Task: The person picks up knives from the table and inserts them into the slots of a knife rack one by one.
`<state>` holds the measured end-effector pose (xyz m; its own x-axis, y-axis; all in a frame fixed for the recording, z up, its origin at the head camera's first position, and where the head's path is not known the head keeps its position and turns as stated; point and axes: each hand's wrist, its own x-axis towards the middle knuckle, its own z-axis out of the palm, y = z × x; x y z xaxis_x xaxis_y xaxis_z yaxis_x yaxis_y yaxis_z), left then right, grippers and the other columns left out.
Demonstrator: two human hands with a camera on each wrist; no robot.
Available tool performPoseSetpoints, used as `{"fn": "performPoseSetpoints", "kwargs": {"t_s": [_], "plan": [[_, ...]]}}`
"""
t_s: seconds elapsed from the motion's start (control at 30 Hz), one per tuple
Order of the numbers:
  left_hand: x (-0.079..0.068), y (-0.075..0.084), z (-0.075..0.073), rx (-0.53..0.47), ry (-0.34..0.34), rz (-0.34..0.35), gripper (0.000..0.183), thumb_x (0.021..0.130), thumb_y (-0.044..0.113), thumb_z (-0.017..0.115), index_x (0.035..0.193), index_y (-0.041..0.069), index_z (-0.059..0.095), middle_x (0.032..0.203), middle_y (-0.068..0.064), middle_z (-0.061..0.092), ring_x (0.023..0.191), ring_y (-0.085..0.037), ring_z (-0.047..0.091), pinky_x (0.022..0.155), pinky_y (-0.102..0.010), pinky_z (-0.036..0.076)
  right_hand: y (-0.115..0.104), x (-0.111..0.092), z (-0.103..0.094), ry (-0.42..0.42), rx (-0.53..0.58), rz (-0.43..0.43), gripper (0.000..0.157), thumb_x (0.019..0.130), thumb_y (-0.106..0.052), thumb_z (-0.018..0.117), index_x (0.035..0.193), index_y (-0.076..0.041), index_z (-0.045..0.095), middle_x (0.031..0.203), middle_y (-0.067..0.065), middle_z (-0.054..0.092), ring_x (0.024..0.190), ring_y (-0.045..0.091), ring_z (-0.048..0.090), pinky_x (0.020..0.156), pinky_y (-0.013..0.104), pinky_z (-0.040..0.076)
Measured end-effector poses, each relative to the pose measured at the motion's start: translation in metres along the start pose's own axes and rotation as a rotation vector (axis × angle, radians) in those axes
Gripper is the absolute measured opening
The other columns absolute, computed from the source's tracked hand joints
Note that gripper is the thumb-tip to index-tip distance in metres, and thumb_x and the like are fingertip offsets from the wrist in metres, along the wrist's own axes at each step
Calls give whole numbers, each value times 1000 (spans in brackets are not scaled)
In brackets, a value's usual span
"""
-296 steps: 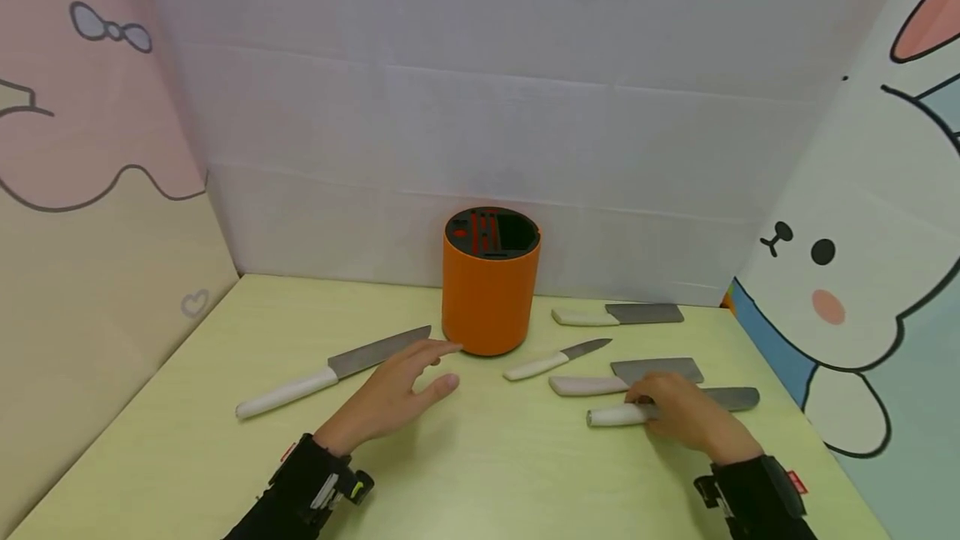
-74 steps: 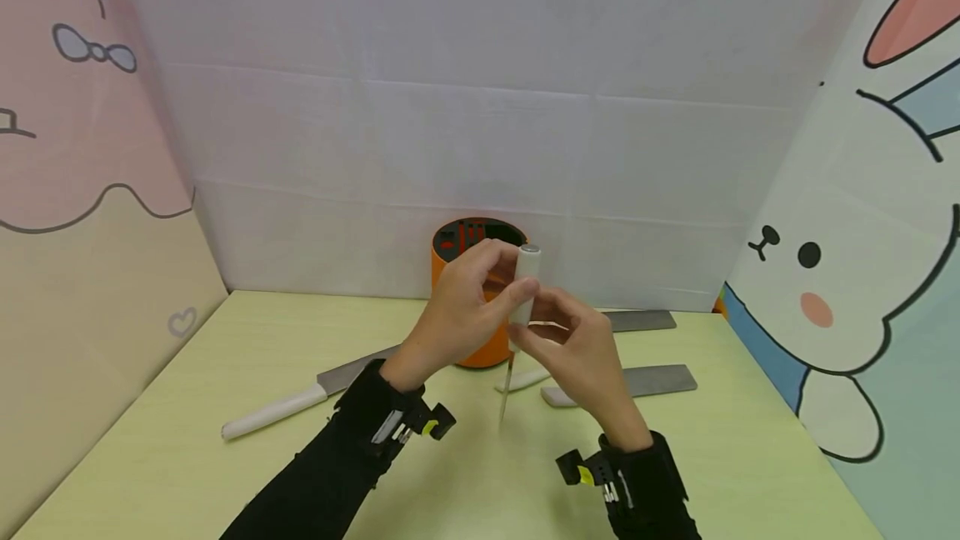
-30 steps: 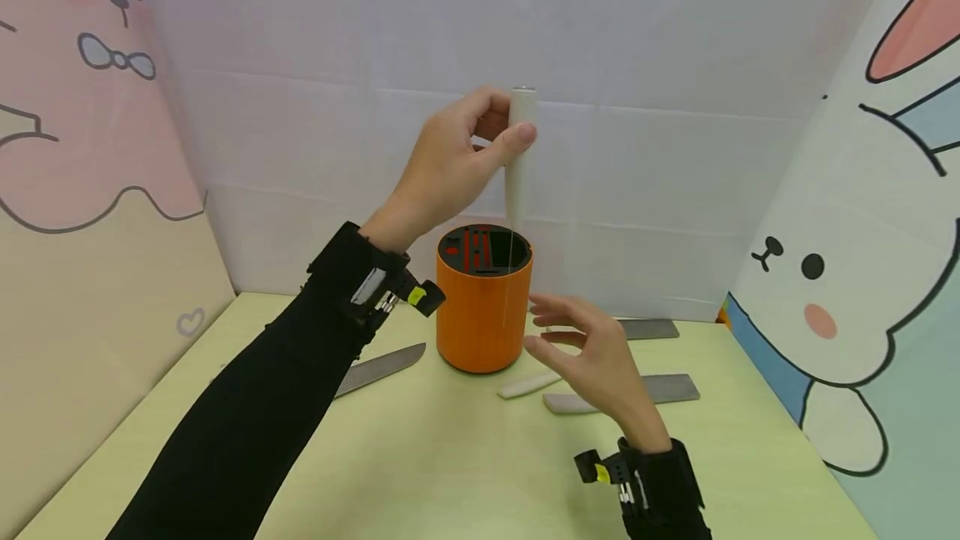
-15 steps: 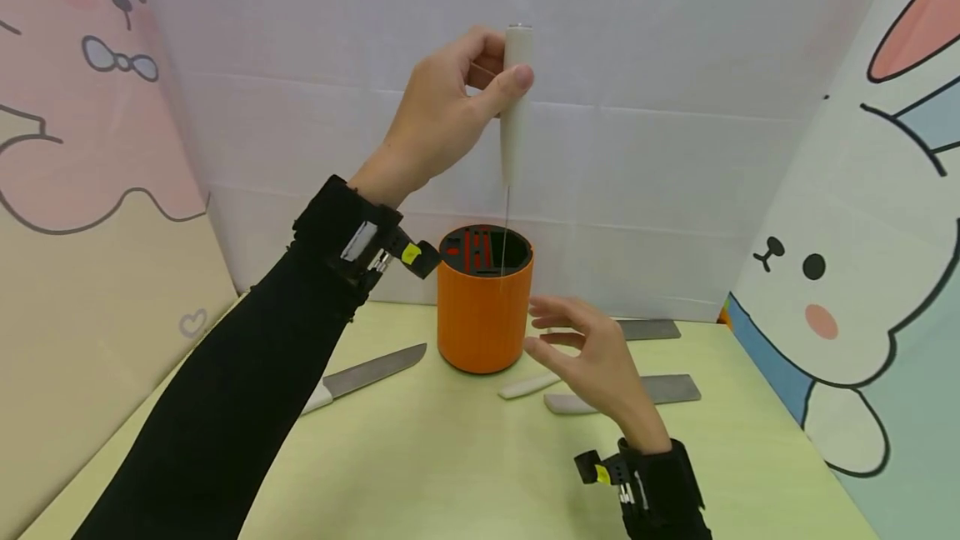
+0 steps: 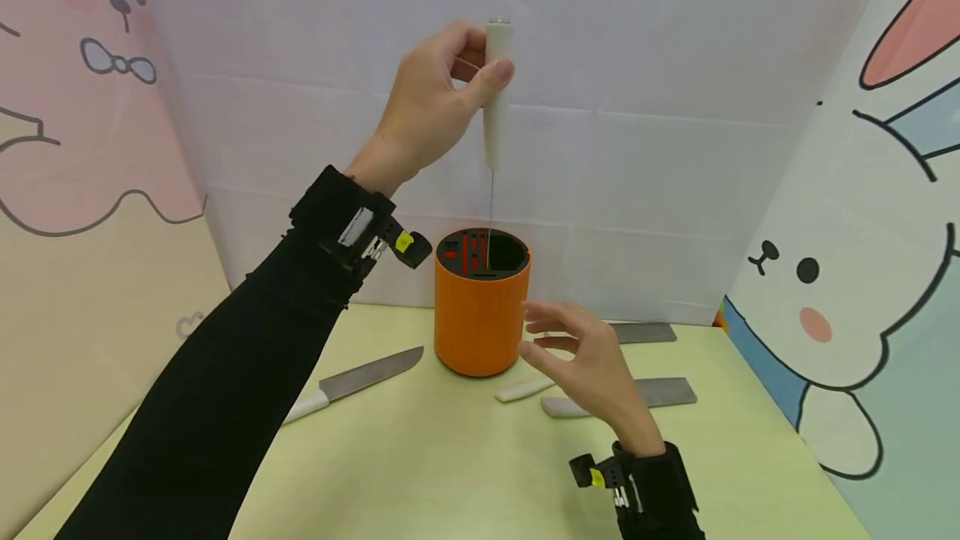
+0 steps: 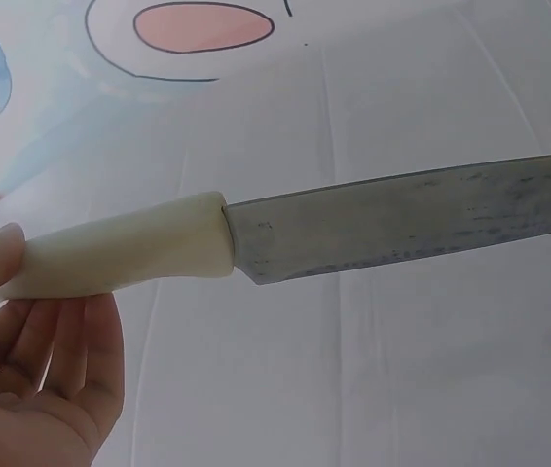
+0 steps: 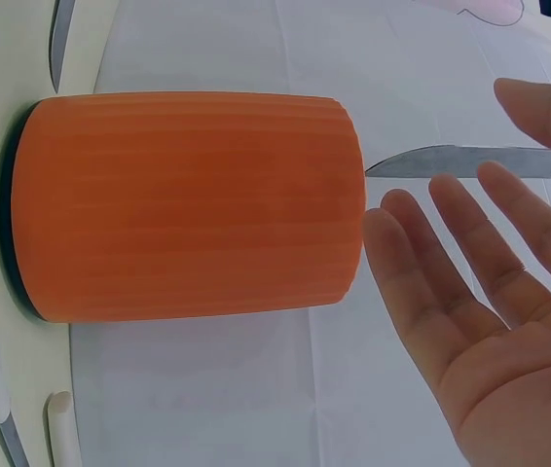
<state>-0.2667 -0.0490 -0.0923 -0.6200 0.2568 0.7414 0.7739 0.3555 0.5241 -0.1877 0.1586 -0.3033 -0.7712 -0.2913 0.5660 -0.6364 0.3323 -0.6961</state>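
High over the knife block, my left hand pinches a kitchen knife near the end of its white handle. The blade points straight down, edge-on in the head view, its tip at the slotted black top of the orange knife block. Seen by the left wrist camera, the broad grey blade is bare along the part in view. In the right wrist view the tip meets the block's top edge; how deep it sits is hidden. My right hand hovers beside the block, fingers spread and holding nothing.
A large knife lies left of the block, its handle partly behind my left sleeve. Right of it lie a small knife, a cleaver and another cleaver, partly covered by my right hand. A white wall sheet stands behind.
Earlier my right hand was at a knife on the right, then both hands held it upright. My right hand let go; my left raised it over the block and lately shifted slightly left.
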Motion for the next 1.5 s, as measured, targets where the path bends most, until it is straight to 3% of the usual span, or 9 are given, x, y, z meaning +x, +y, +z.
{"fn": "performPoseSetpoints", "kwargs": {"t_s": [0.17, 0.63, 1.0, 1.5], "plan": [[9, -25, 7, 19, -9, 24, 28, 95, 30, 62, 115, 11, 57, 105, 1, 58, 91, -11, 54, 77, -26, 45, 0, 0, 0, 3, 3, -2, 41, 83, 0, 72, 122, -4, 60, 111, 8, 62, 98, 22, 61, 81, 29, 54], [4, -56, 20, 60, -22, 32, 25, 95, 31, 61, 112, 13, 58, 102, 3, 58, 90, -8, 55, 80, -24, 45, -1, 0, 0, 8, -13, 3, 41, 83, 0, 72, 122, -5, 60, 111, 7, 62, 98, 23, 61, 81, 28, 54], [-10, -89, 36, 74, -52, 32, 27, 96, 31, 60, 115, 13, 57, 101, 4, 58, 90, -6, 55, 80, -23, 47, -2, 1, 1, 22, -29, 22, 40, 83, -2, 72, 122, -7, 61, 109, 5, 63, 96, 12, 61, 82, 27, 53], [-28, -127, 54, 102, -86, -17, 26, 97, 29, 59, 116, 12, 55, 102, 2, 57, 89, -8, 55, 80, -24, 47, -4, 0, 1, 21, -36, 22, 40, 83, 0, 72, 121, -6, 61, 111, 6, 63, 97, 18, 61, 81, 27, 53]]}}
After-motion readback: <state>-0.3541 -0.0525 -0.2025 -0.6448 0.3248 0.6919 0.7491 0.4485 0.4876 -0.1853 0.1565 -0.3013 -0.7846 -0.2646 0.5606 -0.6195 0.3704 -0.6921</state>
